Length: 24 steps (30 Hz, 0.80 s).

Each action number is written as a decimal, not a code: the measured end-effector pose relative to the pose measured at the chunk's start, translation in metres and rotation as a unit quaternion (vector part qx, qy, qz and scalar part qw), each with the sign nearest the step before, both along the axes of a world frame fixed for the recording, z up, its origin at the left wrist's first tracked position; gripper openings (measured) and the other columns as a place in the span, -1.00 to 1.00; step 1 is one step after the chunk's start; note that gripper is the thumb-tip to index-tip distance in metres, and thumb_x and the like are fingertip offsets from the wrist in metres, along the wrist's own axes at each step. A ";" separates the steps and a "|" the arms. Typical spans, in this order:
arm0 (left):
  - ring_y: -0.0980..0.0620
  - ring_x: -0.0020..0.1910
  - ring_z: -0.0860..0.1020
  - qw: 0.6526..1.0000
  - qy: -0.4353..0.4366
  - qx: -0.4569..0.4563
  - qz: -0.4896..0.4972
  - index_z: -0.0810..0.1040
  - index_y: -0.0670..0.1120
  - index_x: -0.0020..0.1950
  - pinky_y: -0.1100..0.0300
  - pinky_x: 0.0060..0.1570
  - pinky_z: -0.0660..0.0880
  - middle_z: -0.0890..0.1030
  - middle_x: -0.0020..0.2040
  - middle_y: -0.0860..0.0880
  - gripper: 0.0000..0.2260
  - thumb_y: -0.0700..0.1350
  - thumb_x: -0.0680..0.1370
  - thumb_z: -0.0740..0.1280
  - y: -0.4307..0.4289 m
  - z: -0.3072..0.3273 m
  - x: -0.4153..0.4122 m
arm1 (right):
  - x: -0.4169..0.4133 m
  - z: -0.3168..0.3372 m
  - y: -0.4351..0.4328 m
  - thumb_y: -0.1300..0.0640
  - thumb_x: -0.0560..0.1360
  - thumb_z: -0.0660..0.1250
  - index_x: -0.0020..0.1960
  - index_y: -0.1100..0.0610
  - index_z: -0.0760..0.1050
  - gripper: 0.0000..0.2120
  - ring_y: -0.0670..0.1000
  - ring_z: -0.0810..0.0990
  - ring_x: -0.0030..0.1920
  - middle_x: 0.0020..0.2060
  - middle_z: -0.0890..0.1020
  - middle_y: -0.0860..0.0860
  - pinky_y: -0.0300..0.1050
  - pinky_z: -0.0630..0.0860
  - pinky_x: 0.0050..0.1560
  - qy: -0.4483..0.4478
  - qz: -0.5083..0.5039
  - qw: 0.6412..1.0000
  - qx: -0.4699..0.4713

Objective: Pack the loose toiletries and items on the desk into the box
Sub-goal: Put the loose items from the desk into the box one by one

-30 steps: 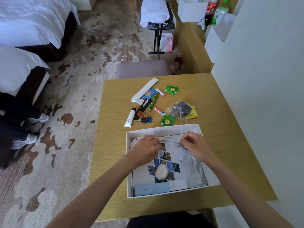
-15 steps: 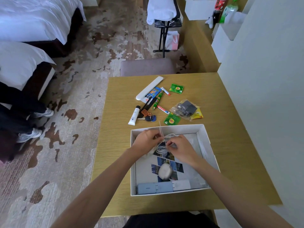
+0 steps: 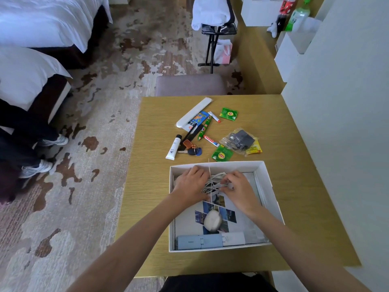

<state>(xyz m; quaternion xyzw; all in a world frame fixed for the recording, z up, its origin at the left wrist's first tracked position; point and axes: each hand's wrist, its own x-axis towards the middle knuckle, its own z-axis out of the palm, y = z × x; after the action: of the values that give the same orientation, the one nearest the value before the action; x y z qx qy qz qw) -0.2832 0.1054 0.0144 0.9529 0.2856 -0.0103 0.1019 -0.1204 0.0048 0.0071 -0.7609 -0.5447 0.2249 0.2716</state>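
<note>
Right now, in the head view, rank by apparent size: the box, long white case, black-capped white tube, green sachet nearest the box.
1. box, by far.
2. long white case.
3. white tube and green sachet: the tube is longer, the sachet broader; too close to rank.

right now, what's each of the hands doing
Left hand: holding the white cable bundle.
Right hand: pinching the same cable bundle.

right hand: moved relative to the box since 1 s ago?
Yes. The right hand has shifted left, away from the box's right wall and toward its middle. It has closed in on the left hand as both bunch the white cable.
</note>
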 end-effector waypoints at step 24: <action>0.03 -0.17 0.57 0.930 -0.222 -0.240 0.166 0.62 -0.07 -0.01 0.17 -0.17 0.50 0.65 -0.10 0.01 -0.87 -0.10 0.57 0.29 0.081 0.053 -0.009 | 0.030 0.055 0.058 0.21 0.47 0.37 -0.05 0.11 0.61 -0.92 -0.14 0.54 -0.15 -0.14 0.57 -0.06 -0.32 0.43 -0.16 0.045 -0.006 0.993 0.112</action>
<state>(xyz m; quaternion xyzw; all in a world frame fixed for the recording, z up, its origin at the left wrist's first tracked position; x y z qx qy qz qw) -0.2918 0.1869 0.0677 0.8170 0.3984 0.1505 0.3888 -0.0907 0.0633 0.0624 -0.7181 -0.5490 0.1944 0.3810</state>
